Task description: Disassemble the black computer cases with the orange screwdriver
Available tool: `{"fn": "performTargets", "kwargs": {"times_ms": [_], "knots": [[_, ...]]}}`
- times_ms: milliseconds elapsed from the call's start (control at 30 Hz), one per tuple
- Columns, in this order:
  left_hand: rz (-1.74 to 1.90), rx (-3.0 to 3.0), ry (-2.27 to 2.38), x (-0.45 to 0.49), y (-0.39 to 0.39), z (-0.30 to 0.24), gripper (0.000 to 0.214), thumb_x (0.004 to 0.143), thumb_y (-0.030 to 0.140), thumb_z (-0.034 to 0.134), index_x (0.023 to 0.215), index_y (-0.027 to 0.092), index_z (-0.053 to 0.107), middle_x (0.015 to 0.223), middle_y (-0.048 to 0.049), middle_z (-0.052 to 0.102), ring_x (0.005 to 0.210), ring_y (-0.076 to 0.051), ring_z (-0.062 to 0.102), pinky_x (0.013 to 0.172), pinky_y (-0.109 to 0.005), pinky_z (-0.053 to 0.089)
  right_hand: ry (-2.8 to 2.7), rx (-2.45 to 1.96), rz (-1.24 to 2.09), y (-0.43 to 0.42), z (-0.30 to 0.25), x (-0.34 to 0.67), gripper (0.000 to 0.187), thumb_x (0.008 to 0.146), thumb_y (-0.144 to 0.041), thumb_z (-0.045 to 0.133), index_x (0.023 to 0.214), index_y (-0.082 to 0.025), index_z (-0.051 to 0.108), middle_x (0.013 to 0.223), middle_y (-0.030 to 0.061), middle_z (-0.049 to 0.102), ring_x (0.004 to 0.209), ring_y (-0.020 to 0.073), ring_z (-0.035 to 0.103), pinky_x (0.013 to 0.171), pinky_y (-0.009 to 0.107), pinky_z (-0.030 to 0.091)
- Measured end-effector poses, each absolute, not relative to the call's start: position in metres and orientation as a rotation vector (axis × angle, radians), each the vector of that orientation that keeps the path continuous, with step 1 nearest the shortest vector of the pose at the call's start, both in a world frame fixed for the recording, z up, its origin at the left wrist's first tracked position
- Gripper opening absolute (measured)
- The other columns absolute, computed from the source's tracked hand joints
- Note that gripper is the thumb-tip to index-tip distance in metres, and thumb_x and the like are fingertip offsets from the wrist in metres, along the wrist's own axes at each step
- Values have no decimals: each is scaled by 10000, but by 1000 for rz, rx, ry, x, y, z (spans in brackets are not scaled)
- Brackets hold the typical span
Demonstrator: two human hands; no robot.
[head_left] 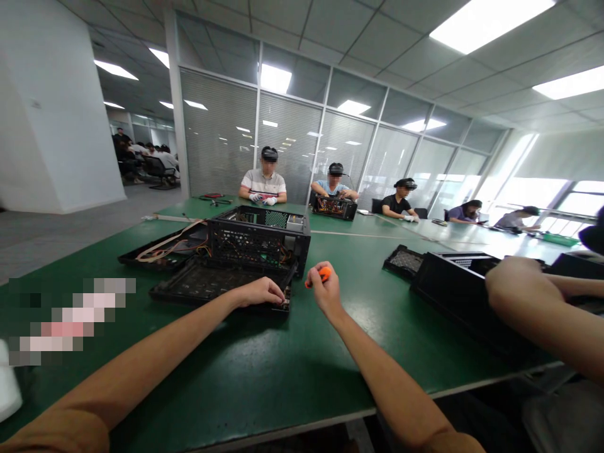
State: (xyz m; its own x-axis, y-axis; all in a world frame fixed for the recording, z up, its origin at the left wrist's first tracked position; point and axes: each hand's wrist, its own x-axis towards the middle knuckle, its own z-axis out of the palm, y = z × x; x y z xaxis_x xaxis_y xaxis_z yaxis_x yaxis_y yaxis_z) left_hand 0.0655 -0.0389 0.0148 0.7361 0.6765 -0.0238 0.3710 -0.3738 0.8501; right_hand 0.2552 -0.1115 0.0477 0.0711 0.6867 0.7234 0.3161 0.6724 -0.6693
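Note:
My left hand (260,292) reaches over a black computer panel (198,280) that lies flat on the table. Its fingertips are pinched together at the panel's right front corner, by some small metallic parts (284,306); what they hold is too small to make out. Just to the right, my right hand (326,292) is raised over the table, closed around an orange-handled tool (324,274). The tool's working end cannot be seen. Behind both hands stands an opened black computer case (257,242), with wires and a perforated metal wall showing.
On the green table (302,377), another black part with a tan ribbon strap (165,245) lies left of the case. At the right, a neighbour's arm (542,308) reaches over a second black case (453,296). Several people sit across the table, one with a case (334,207).

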Motion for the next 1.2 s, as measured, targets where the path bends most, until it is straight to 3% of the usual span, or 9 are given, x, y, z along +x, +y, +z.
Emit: {"fn": "performTargets", "kwargs": {"times_ms": [100, 200, 233, 400, 567, 800, 900, 1033, 1200], "knots": [[469, 2262, 931, 47, -32, 26, 253, 692, 274, 544, 862, 132, 667, 796, -43, 673, 724, -148, 589, 684, -221, 428, -1790, -895, -61, -134, 55, 239, 200, 782, -326, 533, 645, -195, 467, 579, -4, 484, 588, 131, 468, 602, 280, 422], [618, 2613, 1299, 10, -6, 44, 208, 717, 210, 487, 817, 171, 666, 820, -41, 664, 789, -157, 585, 751, -232, 415, -2331, -877, -372, -155, 46, 201, 141, 757, -298, 561, 696, -180, 513, 696, 51, 561, 771, 200, 525, 670, 330, 446], [640, 2689, 1426, -3, 6, 50, 209, 720, 192, 475, 808, 180, 665, 838, -42, 662, 818, -162, 582, 775, -237, 409, -2482, -910, -428, -160, 41, 186, 82, 759, -244, 547, 738, -167, 526, 736, 58, 579, 724, 189, 541, 614, 314, 456], [222, 2900, 1513, -32, 73, 73, 225, 698, 129, 464, 769, 181, 671, 803, -57, 663, 793, -160, 596, 751, -224, 424, -2900, -1276, -257, -152, 29, 120, 143, 755, -232, 509, 832, -132, 574, 763, 87, 629, 624, 198, 604, 487, 300, 474], [95, 2904, 1578, -19, 108, 72, 211, 664, 105, 480, 730, 162, 672, 769, -100, 651, 746, -192, 609, 699, -260, 450, -2749, -1503, -127, -116, 21, 112, 196, 734, -225, 505, 842, -91, 599, 818, 145, 642, 703, 237, 632, 530, 324, 494], [355, 2794, 1656, 30, 146, 71, 194, 680, 77, 488, 765, 116, 658, 838, -159, 636, 814, -227, 614, 752, -301, 459, -2451, -1733, -173, -57, 7, 168, 193, 820, -238, 431, 851, -109, 571, 735, 129, 637, 668, 232, 638, 567, 323, 483], [475, 2732, 1714, 65, 174, 73, 216, 704, 65, 465, 801, 96, 656, 850, -180, 635, 836, -231, 614, 768, -312, 456, -2241, -1915, -257, -11, 2, 198, 288, 839, -361, 422, 877, -107, 551, 766, 135, 625, 720, 242, 637, 607, 325, 481], [624, 2662, 1738, 98, 197, 78, 258, 766, 120, 431, 899, 141, 652, 898, -134, 648, 866, -201, 606, 787, -294, 447, -1942, -2102, -362, 56, -6, 239, 513, 812, -559, 360, 908, -84, 527, 829, 163, 594, 729, 243, 633, 615, 326, 479], [1054, 2609, 1331, 110, 166, 71, 248, 804, 210, 426, 891, 198, 659, 928, -50, 659, 885, -155, 584, 844, -253, 406, -1893, -2154, -371, 130, -9, 262, 582, 798, -597, 336, 947, -68, 529, 886, 186, 577, 777, 258, 624, 654, 343, 477]]}}
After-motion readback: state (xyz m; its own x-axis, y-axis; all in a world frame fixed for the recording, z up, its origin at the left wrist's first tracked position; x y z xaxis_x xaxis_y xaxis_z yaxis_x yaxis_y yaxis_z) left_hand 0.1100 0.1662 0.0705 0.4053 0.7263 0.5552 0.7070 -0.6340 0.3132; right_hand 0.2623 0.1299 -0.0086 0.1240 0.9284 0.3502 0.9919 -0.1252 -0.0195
